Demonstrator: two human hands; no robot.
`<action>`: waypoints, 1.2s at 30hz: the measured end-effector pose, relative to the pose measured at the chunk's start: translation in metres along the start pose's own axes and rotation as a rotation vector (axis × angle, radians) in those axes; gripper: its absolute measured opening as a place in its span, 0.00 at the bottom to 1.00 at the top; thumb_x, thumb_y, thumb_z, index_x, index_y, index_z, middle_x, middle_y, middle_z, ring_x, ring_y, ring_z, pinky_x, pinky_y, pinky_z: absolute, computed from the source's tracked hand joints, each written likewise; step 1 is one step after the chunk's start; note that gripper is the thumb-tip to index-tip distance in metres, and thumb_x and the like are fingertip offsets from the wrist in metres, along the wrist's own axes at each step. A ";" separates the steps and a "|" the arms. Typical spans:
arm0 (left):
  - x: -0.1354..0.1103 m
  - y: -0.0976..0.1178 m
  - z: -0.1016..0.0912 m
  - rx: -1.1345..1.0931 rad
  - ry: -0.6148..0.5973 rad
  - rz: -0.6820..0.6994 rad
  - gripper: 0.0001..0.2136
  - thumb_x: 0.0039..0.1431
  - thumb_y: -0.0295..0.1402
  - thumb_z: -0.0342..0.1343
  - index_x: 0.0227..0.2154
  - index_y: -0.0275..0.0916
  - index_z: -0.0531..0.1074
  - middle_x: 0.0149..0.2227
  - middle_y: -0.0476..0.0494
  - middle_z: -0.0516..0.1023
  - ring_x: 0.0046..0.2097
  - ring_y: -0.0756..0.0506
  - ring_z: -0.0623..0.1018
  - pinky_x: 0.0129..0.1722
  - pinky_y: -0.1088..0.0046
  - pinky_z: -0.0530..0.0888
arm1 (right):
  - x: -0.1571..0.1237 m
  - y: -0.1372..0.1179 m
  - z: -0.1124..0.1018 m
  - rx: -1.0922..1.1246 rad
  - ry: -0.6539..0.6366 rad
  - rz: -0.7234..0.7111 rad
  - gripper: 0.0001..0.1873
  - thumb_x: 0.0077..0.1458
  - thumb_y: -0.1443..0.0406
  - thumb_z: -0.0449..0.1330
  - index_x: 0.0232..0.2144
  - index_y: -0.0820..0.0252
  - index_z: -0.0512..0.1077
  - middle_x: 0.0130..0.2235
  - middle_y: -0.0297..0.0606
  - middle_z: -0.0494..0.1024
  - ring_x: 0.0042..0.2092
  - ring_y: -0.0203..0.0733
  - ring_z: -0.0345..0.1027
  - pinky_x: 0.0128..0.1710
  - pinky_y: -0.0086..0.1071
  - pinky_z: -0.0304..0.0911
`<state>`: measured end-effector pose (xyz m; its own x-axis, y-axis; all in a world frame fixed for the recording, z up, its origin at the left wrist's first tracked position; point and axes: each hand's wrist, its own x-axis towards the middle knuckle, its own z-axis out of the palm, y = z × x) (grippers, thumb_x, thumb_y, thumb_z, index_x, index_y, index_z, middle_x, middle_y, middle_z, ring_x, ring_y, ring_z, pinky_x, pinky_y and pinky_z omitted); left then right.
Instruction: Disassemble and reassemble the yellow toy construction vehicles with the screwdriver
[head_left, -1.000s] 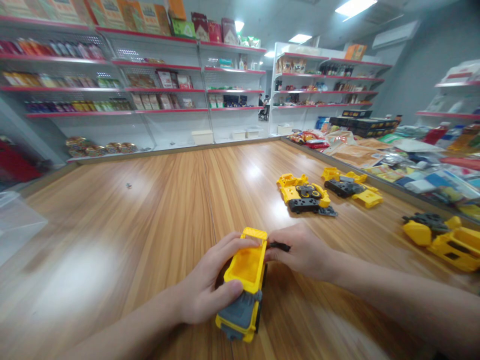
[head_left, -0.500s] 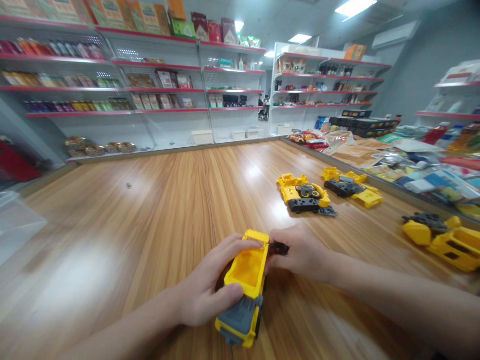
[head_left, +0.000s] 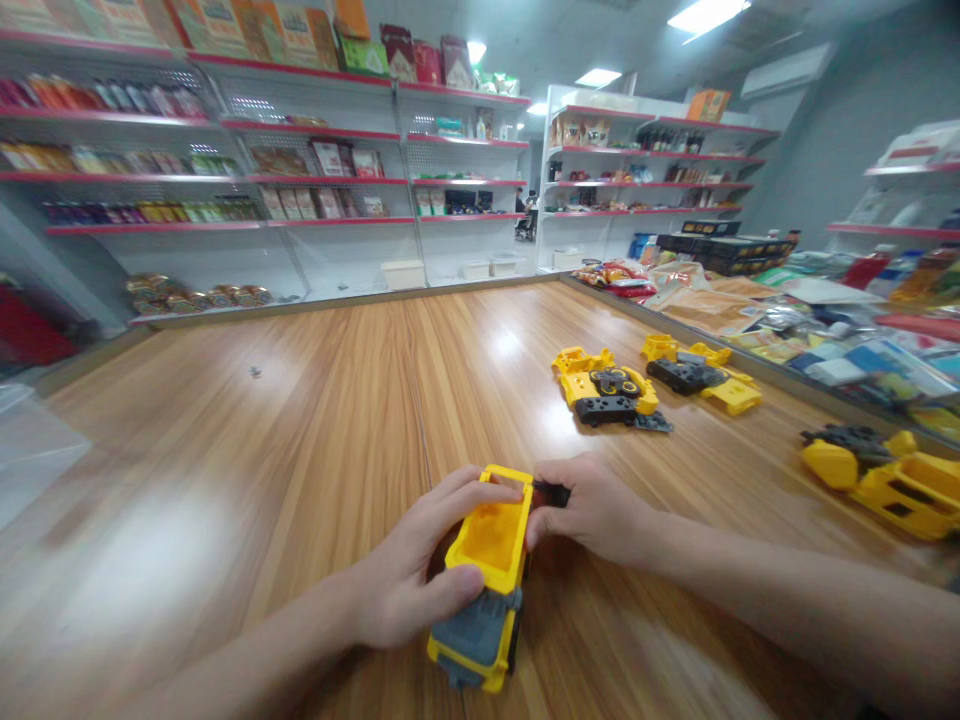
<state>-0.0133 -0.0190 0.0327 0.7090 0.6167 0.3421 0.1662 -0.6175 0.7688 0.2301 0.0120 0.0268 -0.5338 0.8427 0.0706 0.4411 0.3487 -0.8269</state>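
Note:
A yellow toy dump truck [head_left: 484,570] with a grey cab stands on the wooden table [head_left: 315,420] right in front of me. My left hand [head_left: 409,575] wraps round its open yellow bed, thumb on the near side, fingers over the far rim. My right hand [head_left: 592,505] is closed in a pinch on a small black part [head_left: 553,492] pressed against the truck's right side, at the far end of the bed.
Further right on the table lie other yellow and black toy truck pieces [head_left: 611,385], a second group [head_left: 697,375] and a third [head_left: 885,475] near the right edge. Packaged goods cover a counter [head_left: 810,310] on the right. Stocked shelves [head_left: 225,170] line the back wall.
The truck and both hands have shifted slightly, with the black part held tighter against the truck's side. Otherwise little differs.

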 end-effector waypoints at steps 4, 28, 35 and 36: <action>0.001 0.000 0.000 0.000 -0.005 0.006 0.25 0.62 0.46 0.48 0.59 0.42 0.61 0.56 0.36 0.66 0.57 0.34 0.65 0.54 0.60 0.65 | 0.000 0.002 0.000 0.009 -0.005 -0.007 0.17 0.43 0.55 0.71 0.25 0.63 0.73 0.24 0.26 0.68 0.27 0.33 0.59 0.26 0.26 0.53; 0.002 0.000 0.005 0.028 0.123 -0.104 0.23 0.63 0.44 0.48 0.58 0.42 0.62 0.55 0.37 0.67 0.57 0.36 0.66 0.56 0.60 0.63 | -0.006 -0.009 -0.014 -0.303 -0.022 -0.386 0.10 0.62 0.69 0.50 0.37 0.64 0.72 0.33 0.39 0.74 0.35 0.38 0.66 0.34 0.30 0.58; 0.004 0.003 0.003 0.031 0.133 -0.128 0.22 0.63 0.45 0.49 0.56 0.42 0.63 0.55 0.38 0.67 0.57 0.37 0.66 0.57 0.61 0.62 | -0.007 -0.011 -0.010 -0.455 0.011 -0.375 0.09 0.60 0.68 0.52 0.29 0.61 0.69 0.29 0.36 0.71 0.31 0.37 0.63 0.31 0.31 0.54; 0.004 0.003 0.003 0.033 0.131 -0.129 0.22 0.63 0.45 0.49 0.56 0.42 0.63 0.55 0.38 0.67 0.57 0.37 0.66 0.57 0.61 0.62 | -0.007 -0.011 -0.010 -0.481 0.018 -0.366 0.09 0.60 0.68 0.52 0.29 0.61 0.69 0.29 0.36 0.71 0.31 0.37 0.63 0.31 0.31 0.54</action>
<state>-0.0081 -0.0199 0.0350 0.5853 0.7490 0.3105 0.2743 -0.5433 0.7934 0.2360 0.0066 0.0409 -0.7021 0.6382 0.3158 0.5099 0.7602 -0.4027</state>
